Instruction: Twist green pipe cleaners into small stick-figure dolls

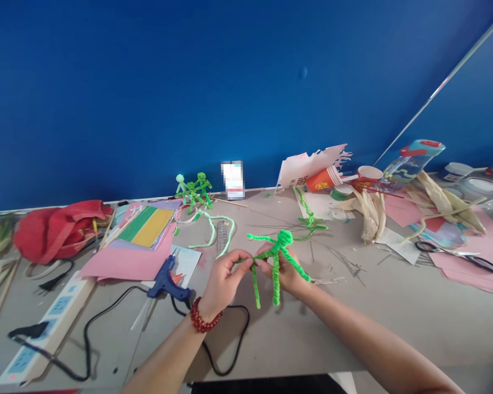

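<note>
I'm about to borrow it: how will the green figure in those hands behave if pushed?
The figure is probably light, its limbs being thin. They likely bend under a push yet hold shape, as the free ones jut out. Its fuzzy surface suggests little slipping.

Bare forearms point(365, 328), bare hands point(225, 280), red beaded bracelet point(204, 328) on left wrist point(209, 311)

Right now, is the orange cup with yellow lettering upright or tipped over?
Tipped over: the orange paper cup lies on its side, wide end toward the picture's right.
</note>
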Demonstrator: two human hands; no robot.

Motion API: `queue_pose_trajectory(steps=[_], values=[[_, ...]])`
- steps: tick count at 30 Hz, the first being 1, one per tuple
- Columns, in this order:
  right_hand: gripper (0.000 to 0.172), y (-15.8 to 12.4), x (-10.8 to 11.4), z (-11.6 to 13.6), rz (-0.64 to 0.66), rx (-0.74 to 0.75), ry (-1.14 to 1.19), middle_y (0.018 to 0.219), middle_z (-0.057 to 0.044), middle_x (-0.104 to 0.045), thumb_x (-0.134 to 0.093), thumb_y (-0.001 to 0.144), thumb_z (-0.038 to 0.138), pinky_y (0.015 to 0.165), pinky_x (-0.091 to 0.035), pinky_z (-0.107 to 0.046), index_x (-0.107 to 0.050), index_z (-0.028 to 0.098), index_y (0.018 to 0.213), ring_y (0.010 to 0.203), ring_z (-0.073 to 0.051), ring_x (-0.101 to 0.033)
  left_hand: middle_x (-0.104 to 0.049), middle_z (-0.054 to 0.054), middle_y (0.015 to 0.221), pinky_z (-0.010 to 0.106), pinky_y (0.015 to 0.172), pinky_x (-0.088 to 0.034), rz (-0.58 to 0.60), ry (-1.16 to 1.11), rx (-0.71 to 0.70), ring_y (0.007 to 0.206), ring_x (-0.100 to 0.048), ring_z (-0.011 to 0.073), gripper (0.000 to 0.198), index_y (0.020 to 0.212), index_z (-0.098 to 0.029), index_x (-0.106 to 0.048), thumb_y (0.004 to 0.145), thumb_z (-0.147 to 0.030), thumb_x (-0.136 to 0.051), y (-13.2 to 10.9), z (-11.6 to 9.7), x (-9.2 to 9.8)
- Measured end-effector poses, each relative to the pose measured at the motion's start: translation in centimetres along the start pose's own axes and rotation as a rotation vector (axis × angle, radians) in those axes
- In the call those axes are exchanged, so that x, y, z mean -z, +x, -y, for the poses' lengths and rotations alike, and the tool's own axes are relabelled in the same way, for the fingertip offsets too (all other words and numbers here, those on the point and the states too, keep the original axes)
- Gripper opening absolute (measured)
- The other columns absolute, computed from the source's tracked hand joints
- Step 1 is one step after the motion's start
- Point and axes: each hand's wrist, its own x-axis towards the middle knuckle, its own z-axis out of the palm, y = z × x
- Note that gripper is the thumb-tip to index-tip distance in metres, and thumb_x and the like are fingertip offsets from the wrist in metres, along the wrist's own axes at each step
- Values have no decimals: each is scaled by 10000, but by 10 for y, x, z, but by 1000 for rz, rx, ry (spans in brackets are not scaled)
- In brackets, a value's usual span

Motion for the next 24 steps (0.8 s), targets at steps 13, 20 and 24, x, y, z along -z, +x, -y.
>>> queue_pose_trajectory(steps=[13,20,24], values=[[262,2,1,2,-36,-382,333,640,14,-634,-720,729,413,615,-509,-300,-582,212,827,606,-167,-611,-653,104,1099,339,852,-520,-47,188,-285,1005,-641,204,279,1168,-191,-526,895,-143,-490,-4,4,-3],[249,3,4,3,7,-380,322,654,9,-627,-697,752,425,580,-473,-276,-612,200,818,602,-156,-592,-672,94,1049,335,841,-529,-80,624,-658,969,-641,199,341,1186,-214,-541,881,-63,-506,-2,8,-1],[246,2,3,4,5,-384,329,645,13,-619,-705,745,422,580,-472,-278,-622,206,830,607,-158,-586,-679,98,1056,341,846,-529,-100,619,-708,976,-645,205,330,1182,-213,-542,878,-83,-541,-3,9,0]])
